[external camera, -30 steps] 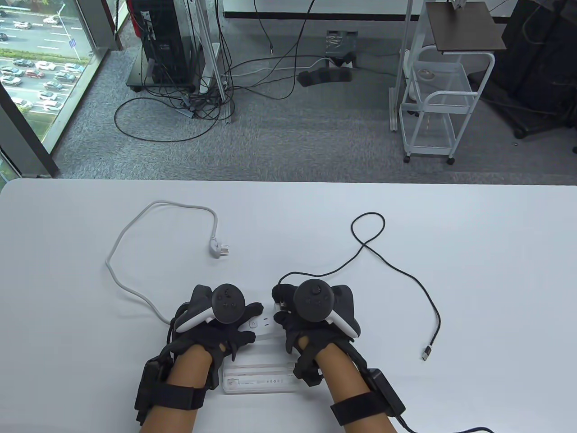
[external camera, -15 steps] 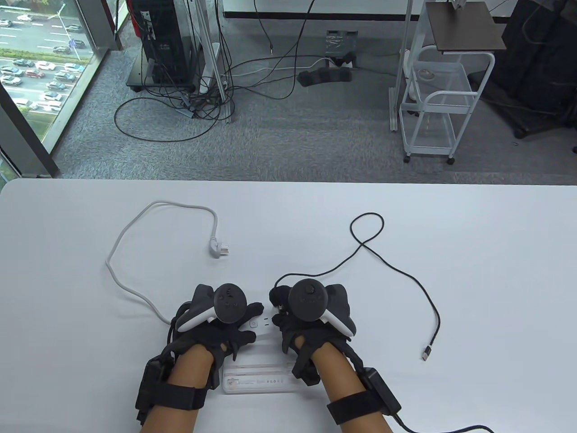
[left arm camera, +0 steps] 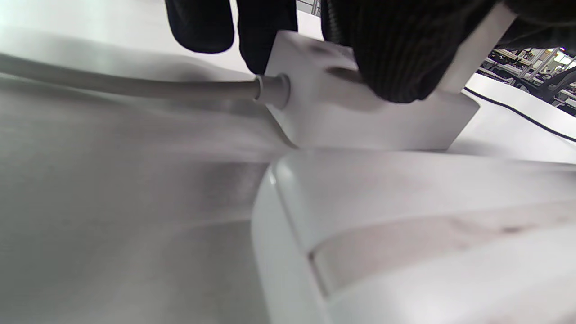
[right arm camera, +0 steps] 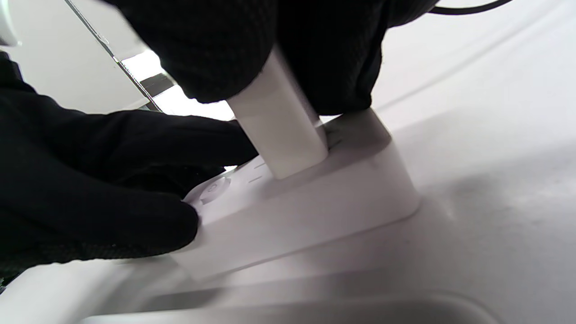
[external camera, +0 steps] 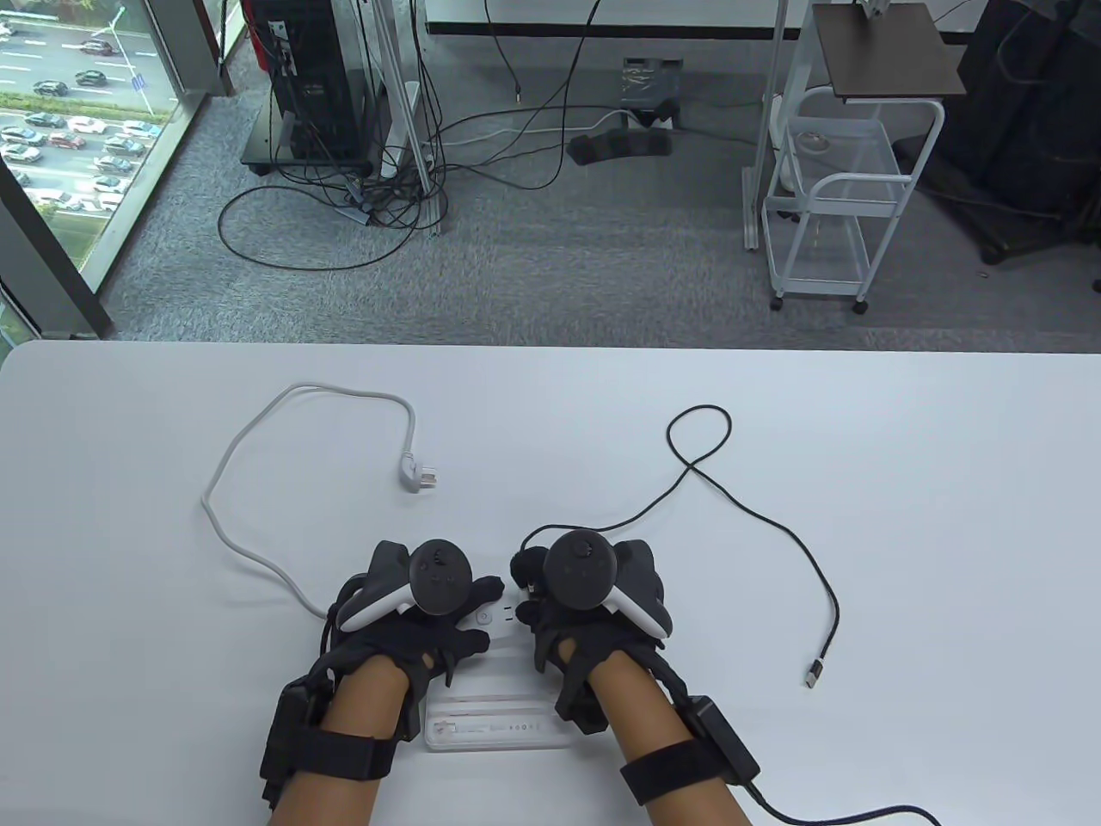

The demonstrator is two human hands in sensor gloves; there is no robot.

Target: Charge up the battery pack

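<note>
A white power strip (external camera: 497, 616) lies under both hands. My left hand (external camera: 464, 613) holds its left end down; its fingers (left arm camera: 387, 54) press on the strip's top (left arm camera: 360, 121). My right hand (external camera: 526, 594) grips a white charger adapter (right arm camera: 279, 139) that stands on the strip (right arm camera: 315, 207); its prongs are hidden. A black cable (external camera: 731, 499) runs from the adapter to a free USB end (external camera: 814, 673). The white battery pack (external camera: 495, 727) lies just in front of the strip, between my wrists, with nothing plugged into it.
The strip's grey cord (external camera: 249, 447) loops left and ends in an unplugged wall plug (external camera: 419, 476). The black cable makes a small loop (external camera: 701, 434) at mid table. The table's far edge (external camera: 550, 346) runs above a floor with carts and cables.
My right hand with the adapter has shifted slightly left and away from me over the strip. My left hand has stayed put.
</note>
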